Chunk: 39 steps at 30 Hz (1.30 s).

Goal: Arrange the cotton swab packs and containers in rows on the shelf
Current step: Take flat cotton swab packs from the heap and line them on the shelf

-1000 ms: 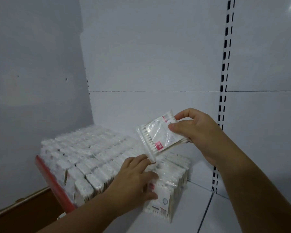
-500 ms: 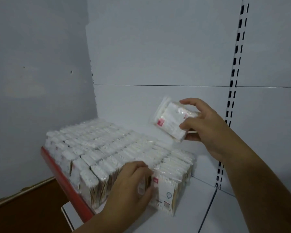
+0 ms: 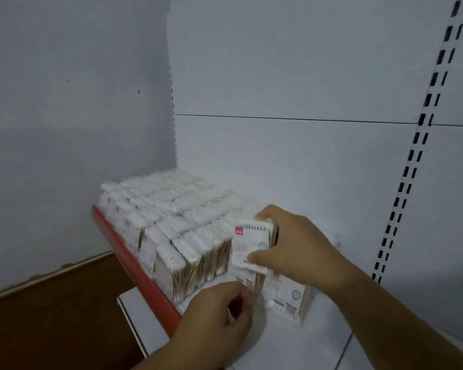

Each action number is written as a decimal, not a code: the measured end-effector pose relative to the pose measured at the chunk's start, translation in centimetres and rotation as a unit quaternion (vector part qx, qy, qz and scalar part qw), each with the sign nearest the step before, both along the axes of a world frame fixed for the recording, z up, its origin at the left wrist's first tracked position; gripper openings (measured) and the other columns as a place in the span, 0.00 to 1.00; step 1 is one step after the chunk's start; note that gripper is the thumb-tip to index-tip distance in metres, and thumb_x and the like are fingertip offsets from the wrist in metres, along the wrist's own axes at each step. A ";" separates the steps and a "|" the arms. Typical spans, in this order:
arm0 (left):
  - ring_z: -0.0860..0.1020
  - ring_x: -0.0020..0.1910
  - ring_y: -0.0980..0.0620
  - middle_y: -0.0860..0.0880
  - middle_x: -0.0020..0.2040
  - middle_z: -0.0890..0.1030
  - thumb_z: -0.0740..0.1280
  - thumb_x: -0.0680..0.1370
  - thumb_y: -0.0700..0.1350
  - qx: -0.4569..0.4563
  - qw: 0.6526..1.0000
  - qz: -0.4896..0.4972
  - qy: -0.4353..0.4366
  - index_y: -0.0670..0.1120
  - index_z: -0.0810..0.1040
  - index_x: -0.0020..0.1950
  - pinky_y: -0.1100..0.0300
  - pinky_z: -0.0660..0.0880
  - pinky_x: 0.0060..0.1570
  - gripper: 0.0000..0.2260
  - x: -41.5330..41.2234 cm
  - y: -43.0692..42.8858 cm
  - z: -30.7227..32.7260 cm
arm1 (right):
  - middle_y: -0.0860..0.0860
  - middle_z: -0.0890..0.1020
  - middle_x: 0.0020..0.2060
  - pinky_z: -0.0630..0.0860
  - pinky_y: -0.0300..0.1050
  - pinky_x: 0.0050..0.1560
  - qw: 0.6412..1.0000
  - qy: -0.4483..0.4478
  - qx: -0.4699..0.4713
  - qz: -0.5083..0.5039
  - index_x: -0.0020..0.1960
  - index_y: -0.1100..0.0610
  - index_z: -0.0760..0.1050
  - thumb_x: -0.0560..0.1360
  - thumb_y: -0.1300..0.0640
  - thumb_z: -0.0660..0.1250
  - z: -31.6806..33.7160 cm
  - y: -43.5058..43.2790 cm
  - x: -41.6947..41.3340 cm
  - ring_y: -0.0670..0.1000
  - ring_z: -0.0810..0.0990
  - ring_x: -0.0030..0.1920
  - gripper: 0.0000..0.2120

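Grip check: my right hand (image 3: pixel 297 247) grips a pack (image 3: pixel 250 245) by its top and front face, upright against the right end of the rows (image 3: pixel 171 222) on the shelf (image 3: pixel 292 348). My left hand (image 3: pixel 219 319) curls low beside it; blur stops me telling whether it pinches anything. Risk, as I judge it: pushing the pack in crooked could shove the neighbouring row askew or tip the front pack (image 3: pixel 285 296) below it. The pack's back is hidden by my hand, labels are unreadable, and the rows' far end is smeared.
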<state>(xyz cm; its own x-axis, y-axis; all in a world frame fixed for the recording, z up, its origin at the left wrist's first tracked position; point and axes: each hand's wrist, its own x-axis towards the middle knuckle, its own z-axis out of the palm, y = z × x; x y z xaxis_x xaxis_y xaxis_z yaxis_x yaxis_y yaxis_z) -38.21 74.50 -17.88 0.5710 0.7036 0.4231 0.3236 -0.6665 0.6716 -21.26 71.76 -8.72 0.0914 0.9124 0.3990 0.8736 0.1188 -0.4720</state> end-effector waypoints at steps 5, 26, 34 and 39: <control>0.77 0.39 0.58 0.55 0.38 0.80 0.63 0.71 0.48 0.048 0.998 0.009 0.026 0.52 0.79 0.41 0.62 0.73 0.40 0.06 -0.6 0.7 0.1 | 0.45 0.71 0.56 0.63 0.43 0.57 0.966 -0.249 -0.008 -0.063 0.63 0.46 0.71 0.70 0.35 0.66 -4.1 1.6 -2.4 0.48 0.66 0.58 0.26; 0.46 0.78 0.42 0.44 0.79 0.41 0.72 0.72 0.60 0.314 0.802 -0.187 0.472 0.45 0.34 0.77 0.46 0.53 0.74 0.54 6.7 9.8 6.8 | 0.46 0.37 0.77 0.37 0.39 0.71 0.945 -0.188 -0.195 -0.186 0.78 0.50 0.36 0.74 0.33 0.61 -6.0 -3.2 0.7 0.40 0.32 0.71 0.46; 0.32 0.76 0.46 0.49 0.76 0.28 0.78 0.64 0.60 0.315 0.732 -0.283 0.534 0.53 0.25 0.73 0.42 0.42 0.73 0.64 7.2 12.9 8.1 | 0.41 0.36 0.76 0.49 0.48 0.74 0.945 -0.156 -0.192 -0.212 0.77 0.45 0.37 0.72 0.34 0.62 -6.3 -2.7 0.2 0.38 0.29 0.70 0.46; 0.41 0.78 0.50 0.50 0.79 0.36 0.78 0.63 0.60 0.327 0.732 -0.296 0.520 0.52 0.30 0.76 0.49 0.51 0.75 0.63 8.3 13.8 8.5 | 0.37 0.31 0.71 0.55 0.50 0.73 0.940 -0.165 -0.183 -0.236 0.77 0.43 0.38 0.71 0.32 0.59 -6.9 -2.2 0.0 0.36 0.25 0.67 0.44</control>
<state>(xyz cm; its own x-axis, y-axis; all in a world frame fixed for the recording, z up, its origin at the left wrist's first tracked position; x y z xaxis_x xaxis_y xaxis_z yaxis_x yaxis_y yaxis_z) -29.93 88.34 -9.35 0.9465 0.0446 -0.3197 -0.0416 -0.9652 -0.2581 -21.26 69.55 -15.58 0.4474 0.8826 0.1446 0.8940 -0.4369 -0.0989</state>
